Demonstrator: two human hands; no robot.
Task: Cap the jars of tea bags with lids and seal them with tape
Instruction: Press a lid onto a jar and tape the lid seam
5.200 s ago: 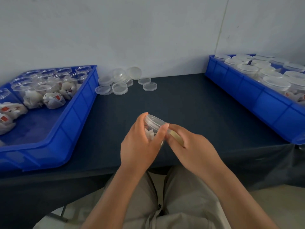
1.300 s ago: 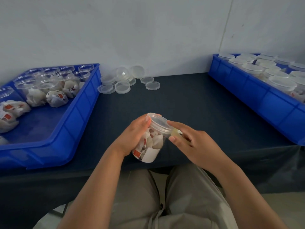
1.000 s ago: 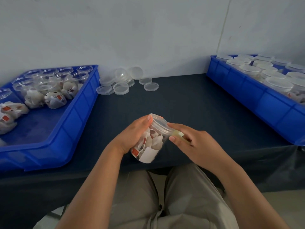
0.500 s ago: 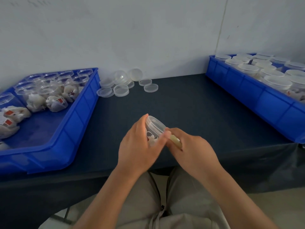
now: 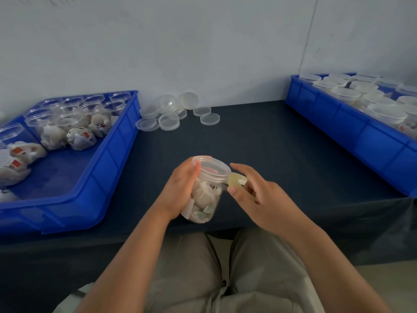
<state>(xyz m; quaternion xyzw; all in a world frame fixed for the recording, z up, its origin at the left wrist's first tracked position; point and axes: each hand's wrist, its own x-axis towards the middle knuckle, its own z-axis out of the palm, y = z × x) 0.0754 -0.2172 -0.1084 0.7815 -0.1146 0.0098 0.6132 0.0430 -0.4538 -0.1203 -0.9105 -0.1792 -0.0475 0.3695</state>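
A clear plastic jar (image 5: 204, 199) full of tea bags is tilted above the table's near edge, with a clear lid (image 5: 212, 169) on it. My left hand (image 5: 181, 190) grips the jar's left side, thumb up by the lid's rim. My right hand (image 5: 259, 197) holds a small yellowish roll of tape (image 5: 237, 180) against the jar just under the lid, thumb and forefinger around the roll.
The left blue bin (image 5: 108, 168) holds several uncapped jars of tea bags (image 5: 79, 136). The right blue bin (image 5: 361, 136) holds several capped jars (image 5: 383, 111). Loose clear lids (image 5: 169, 120) lie at the back by the wall. The table is covered in dark cloth (image 5: 270, 143).
The jar has turned in my left hand, so its tea-bag side shows again; half a second ago that hand covered it. My right hand keeps the tape at the lid's edge.
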